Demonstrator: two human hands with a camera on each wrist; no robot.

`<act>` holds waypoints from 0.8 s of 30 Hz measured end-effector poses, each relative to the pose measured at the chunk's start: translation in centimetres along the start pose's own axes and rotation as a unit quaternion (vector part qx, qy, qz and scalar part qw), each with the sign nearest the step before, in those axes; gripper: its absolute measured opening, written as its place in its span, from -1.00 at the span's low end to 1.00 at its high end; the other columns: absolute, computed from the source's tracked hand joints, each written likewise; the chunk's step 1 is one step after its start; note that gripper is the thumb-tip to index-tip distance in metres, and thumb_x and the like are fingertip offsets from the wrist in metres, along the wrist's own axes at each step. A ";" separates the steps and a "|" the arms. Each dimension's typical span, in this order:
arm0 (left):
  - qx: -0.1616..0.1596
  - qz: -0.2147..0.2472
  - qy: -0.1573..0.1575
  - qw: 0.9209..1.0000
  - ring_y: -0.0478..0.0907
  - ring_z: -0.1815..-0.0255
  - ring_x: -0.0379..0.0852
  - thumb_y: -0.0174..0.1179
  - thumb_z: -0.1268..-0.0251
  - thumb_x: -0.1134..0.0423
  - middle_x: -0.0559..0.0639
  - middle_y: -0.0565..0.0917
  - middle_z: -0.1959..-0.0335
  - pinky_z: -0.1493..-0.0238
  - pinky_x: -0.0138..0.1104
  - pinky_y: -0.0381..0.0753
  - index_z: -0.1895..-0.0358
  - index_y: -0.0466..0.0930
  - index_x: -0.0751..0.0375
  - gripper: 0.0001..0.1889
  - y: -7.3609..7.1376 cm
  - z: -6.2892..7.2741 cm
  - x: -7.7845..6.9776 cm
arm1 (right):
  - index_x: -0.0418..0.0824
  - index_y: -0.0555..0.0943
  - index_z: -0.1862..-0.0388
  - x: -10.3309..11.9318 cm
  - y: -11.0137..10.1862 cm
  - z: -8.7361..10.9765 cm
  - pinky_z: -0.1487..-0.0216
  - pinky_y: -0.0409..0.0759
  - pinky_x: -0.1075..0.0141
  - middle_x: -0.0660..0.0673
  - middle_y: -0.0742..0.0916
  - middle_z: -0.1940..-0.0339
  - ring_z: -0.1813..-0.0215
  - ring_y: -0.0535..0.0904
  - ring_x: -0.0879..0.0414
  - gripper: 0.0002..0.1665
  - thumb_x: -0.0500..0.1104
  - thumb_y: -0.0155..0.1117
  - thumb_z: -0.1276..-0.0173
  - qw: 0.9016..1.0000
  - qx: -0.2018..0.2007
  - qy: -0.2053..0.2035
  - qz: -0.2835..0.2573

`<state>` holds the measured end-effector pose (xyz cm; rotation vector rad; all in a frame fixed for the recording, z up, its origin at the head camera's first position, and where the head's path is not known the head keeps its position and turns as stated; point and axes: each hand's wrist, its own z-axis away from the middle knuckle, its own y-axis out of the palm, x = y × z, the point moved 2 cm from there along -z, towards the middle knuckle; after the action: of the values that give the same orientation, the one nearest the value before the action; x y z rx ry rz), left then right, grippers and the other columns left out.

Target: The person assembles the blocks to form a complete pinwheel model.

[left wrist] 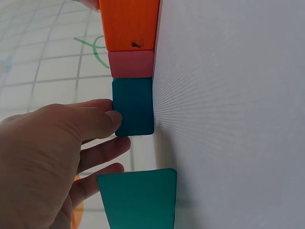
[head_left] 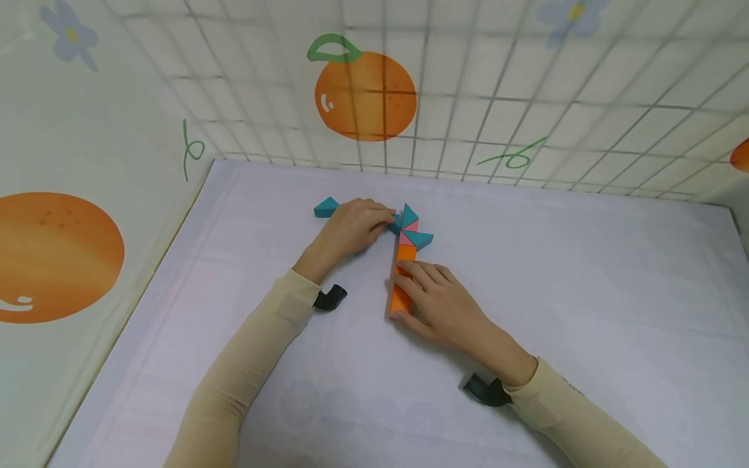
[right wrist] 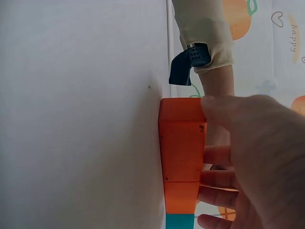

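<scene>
Teal and pink triangular blocks, set in a fan at the far end of an orange two-block bar (head_left: 400, 302), all flat on the white tabletop (head_left: 562, 286). L hand (head_left: 355, 227): thumb & forefinger nearly closed in a light pinch on the left teal triangular block (left wrist: 138, 112), other fingers loose. R hand (head_left: 441, 302): part-open, relaxed, fingers resting across top of bar, thumb at near end; no firm grip shown. Fan also incl. upper teal triangular block (head_left: 409, 216), right teal triangular block (head_left: 422, 238), upper pink block (head_left: 412, 226) and lower pink block (head_left: 405, 239), the last abutting the bar. Spare teal triangular block (head_left: 326, 208) lies apart, left, just beyond L hand.

Handling (judged): blocks prob. painted wood, light, stiff, not fragile; smooth faces may slip. Pcs. appear unjoined, so a sideways nudge could break the row. Best hold: opposite side faces, thumb vs. forefinger, clear of the sharp tips; bar by its long sides, nr. the seam.
</scene>
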<state>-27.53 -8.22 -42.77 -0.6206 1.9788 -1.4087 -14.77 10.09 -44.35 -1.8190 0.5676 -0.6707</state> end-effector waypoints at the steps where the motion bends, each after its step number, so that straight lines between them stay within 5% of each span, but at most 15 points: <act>1: -0.001 -0.001 0.003 1.000 0.62 -0.14 -0.04 0.22 -0.35 0.32 -0.03 0.71 -0.09 -0.24 -0.20 0.55 -0.02 0.73 0.17 -0.77 0.0 0.0 0.0 | -0.19 0.53 -0.20 0.0 0.0 0.0 -0.32 0.42 0.02 -0.19 0.52 -0.30 -0.31 0.43 -0.11 -0.38 0.20 0.23 -0.36 1.000 -0.002 -0.001 0.000; 14: -0.030 -0.013 0.030 0.999 0.61 0.03 -0.04 0.27 -0.31 0.28 0.02 0.68 0.08 -0.07 -0.28 0.62 0.03 0.73 0.20 -0.79 -0.1 0.0 -0.2 | -0.17 0.53 -0.21 -0.1 0.1 0.0 -0.33 0.41 0.03 -0.18 0.51 -0.31 -0.31 0.43 -0.10 -0.38 0.21 0.22 -0.36 1.000 0.001 -0.001 0.008; 24: -0.010 -0.014 0.023 1.000 0.61 0.08 -0.08 0.26 -0.33 0.23 0.00 0.67 0.12 -0.03 -0.30 0.63 0.03 0.74 0.21 -0.77 0.0 0.0 -0.3 | -0.16 0.53 -0.21 -0.2 0.2 0.0 -0.32 0.42 0.04 -0.17 0.52 -0.31 -0.30 0.44 -0.10 -0.38 0.22 0.21 -0.36 1.000 0.001 -0.001 0.012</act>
<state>-27.28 -7.99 -42.67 -0.6327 2.0285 -1.4341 -14.96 10.14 -44.61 -1.8091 0.5861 -0.6534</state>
